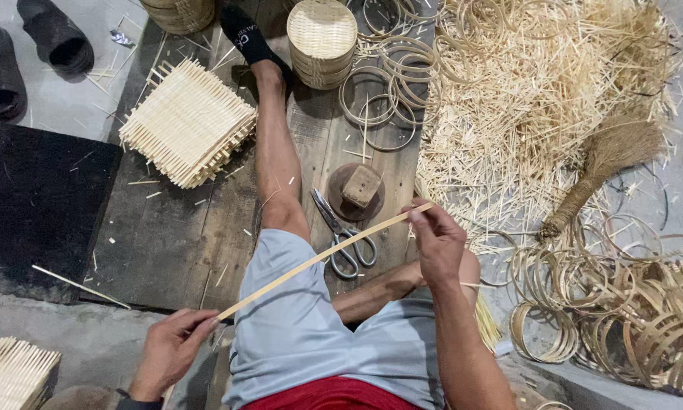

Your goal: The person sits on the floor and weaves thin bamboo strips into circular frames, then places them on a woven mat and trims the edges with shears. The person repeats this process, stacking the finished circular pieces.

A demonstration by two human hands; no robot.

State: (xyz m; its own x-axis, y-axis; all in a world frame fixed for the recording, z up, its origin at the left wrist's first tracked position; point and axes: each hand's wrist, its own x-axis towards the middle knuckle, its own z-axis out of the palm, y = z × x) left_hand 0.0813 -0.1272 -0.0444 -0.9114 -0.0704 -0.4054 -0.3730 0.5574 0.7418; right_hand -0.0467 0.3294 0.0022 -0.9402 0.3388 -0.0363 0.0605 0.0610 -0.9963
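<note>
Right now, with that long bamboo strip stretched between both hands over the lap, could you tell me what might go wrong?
The bamboo strip is thin and pinched only at its ends by the left hand and right hand; bent harder, it may snap or cut the fingers. The scissors lie open beside the bare leg, so a shift could nick skin. Loose offcuts cover the floor and could splinter a foot.

Scissors (345,237) on wooden boards (174,235), stack of woven mats (188,123), bamboo rings (622,311), broom (603,163), black sandals (23,53)
</note>
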